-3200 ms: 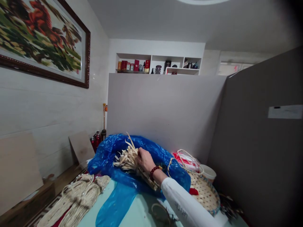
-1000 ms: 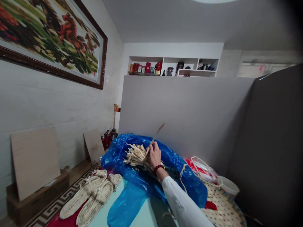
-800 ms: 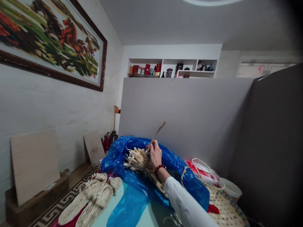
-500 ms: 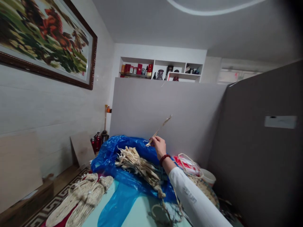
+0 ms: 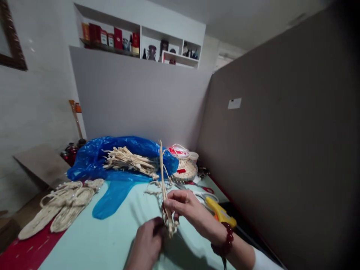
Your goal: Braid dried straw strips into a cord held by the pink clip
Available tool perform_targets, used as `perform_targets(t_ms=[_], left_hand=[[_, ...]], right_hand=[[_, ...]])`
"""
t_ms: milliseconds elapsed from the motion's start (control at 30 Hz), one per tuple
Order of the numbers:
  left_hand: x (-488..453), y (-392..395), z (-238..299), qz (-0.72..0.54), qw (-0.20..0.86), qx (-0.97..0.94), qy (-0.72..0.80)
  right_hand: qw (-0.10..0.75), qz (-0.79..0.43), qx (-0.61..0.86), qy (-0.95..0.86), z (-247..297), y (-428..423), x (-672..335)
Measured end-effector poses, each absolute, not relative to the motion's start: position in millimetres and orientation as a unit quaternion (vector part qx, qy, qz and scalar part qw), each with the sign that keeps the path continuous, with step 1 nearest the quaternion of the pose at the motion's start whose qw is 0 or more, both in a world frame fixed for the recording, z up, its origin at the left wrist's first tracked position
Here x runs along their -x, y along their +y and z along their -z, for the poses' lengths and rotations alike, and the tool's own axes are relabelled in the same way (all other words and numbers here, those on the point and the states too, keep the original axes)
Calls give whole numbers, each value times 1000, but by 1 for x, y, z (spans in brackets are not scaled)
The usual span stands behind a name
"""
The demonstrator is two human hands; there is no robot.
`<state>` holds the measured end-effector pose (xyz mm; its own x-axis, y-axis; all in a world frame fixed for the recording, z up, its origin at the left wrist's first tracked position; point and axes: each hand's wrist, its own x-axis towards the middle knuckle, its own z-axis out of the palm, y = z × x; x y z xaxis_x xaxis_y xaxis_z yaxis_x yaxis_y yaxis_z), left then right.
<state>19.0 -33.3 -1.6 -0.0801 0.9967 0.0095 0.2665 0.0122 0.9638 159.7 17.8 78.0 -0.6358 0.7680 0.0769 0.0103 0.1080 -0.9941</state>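
Upright over the table stands a pale dried straw strip [image 5: 161, 168], pinched between the thumb and fingers of my right hand [image 5: 187, 206]. Its lower end meets a small knotted straw piece [image 5: 170, 227] just under those fingers. My left hand [image 5: 149, 240] is closed beside that lower end, its fingertips dark and blurred; what they hold is hidden. Farther back, a tied bundle of the same straw [image 5: 129, 161] lies on a crumpled blue plastic bag [image 5: 92, 157]. A pair of woven straw sandals [image 5: 70, 204] rests at the left.
Right of my right hand lies a yellow glue gun [image 5: 221, 212], with red-handled scissors [image 5: 206, 188] behind it. A woven basket [image 5: 187, 170] stands at the back right. Grey partitions [image 5: 140, 97] rise behind the pale green tabletop [image 5: 118, 232] and along its right side.
My right hand has come back from above the straw bundle toward me, bringing a strip with it. My left hand has entered the view. The camera has turned right and downward.
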Motion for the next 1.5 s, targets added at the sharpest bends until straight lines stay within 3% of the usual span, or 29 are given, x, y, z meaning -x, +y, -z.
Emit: perform_targets(t_ms=[133, 367, 533, 1133, 1500], left_hand=[[-20, -39, 7, -433, 396, -528, 613], [-23, -43, -4, -479, 430, -531, 551], [-25, -43, -7, -475, 479, -496, 546], [-22, -39, -7, -483, 544, -420, 543], [-23, -37, -4, -461, 496, -489, 549]], right_hand=[[297, -560, 333, -698, -52, -1, -176], [290, -352, 417, -786, -39, -6, -182], [269, -302, 433, -805, -30, -5, -184], [281, -480, 417, -719, -21, 0, -181], [276, -420, 384, -775, -23, 3, -186]])
